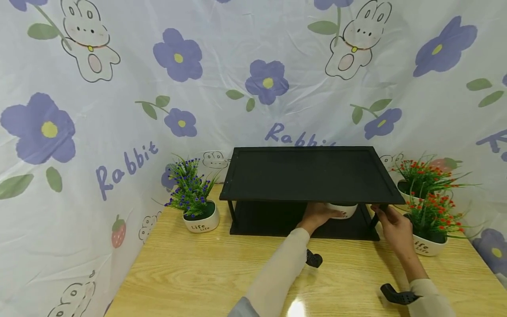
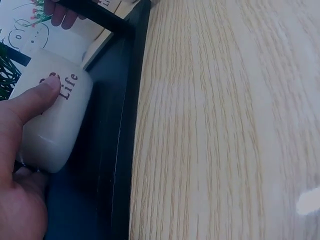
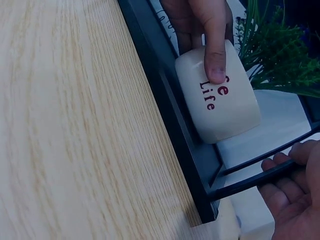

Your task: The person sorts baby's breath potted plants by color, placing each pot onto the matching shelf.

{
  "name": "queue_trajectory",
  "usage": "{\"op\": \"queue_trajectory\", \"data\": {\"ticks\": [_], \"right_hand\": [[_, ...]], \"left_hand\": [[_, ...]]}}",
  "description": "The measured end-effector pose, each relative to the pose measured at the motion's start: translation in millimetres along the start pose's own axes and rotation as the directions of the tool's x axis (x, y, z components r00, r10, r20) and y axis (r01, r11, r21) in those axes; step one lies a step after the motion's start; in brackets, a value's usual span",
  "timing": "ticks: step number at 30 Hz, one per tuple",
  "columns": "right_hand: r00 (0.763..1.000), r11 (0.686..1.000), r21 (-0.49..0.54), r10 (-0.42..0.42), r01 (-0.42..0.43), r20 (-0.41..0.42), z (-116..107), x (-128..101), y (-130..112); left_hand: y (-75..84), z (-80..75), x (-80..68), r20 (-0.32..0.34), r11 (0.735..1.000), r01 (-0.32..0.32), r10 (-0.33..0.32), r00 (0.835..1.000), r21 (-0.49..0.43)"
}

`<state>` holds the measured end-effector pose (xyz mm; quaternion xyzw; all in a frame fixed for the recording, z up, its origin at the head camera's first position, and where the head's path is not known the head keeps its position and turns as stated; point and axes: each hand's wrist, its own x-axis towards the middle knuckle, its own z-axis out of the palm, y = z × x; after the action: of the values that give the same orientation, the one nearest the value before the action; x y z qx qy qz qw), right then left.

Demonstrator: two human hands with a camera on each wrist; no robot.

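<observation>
Remotely, I'm gripping the white "Life" planter (image 1: 345,213) with the left hand (image 1: 316,215). The right hand's (image 1: 397,228) fingers are holding the black shelf's (image 1: 313,174) front-right post (image 3: 239,187).

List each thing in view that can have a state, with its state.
Black shelf, standing on the table.
White pot, held upright inside the shelf.
Left grip, holding that pot.
Right grip, curled round the shelf's front right post.
Purple-flowered plant, upright, potted.
Front red-flowered plant, upright, potted.
Rear red-flowered plant, upright, pot partly hidden.
</observation>
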<state>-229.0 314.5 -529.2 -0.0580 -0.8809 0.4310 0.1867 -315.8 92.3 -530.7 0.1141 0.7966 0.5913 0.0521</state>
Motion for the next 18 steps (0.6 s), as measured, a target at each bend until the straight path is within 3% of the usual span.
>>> {"op": "queue_trajectory", "data": {"ticks": [5,9,14,18], "right_hand": [[1.0,1.0,-0.005,0.004,-0.004,-0.011,1.7,-0.4,0.3],[1.0,1.0,0.0,-0.001,0.001,-0.016,1.9,-0.8,-0.2],[0.999,1.0,0.006,0.007,-0.007,-0.031,1.5,-0.8,-1.0],[1.0,1.0,0.008,0.005,-0.005,-0.031,1.7,-0.7,-0.9]], "left_hand": [[-2.8,-0.2,-0.7,0.01,0.998,0.009,-0.008,1.0,-0.062],[-2.5,-1.0,-2.8,0.018,0.998,0.004,-0.003,1.0,-0.056],[-2.4,-0.7,-2.2,0.051,0.998,-0.05,0.052,0.997,-0.037],[-5.3,1.9,1.1,0.063,0.999,-0.049,0.049,0.997,-0.005]]}}
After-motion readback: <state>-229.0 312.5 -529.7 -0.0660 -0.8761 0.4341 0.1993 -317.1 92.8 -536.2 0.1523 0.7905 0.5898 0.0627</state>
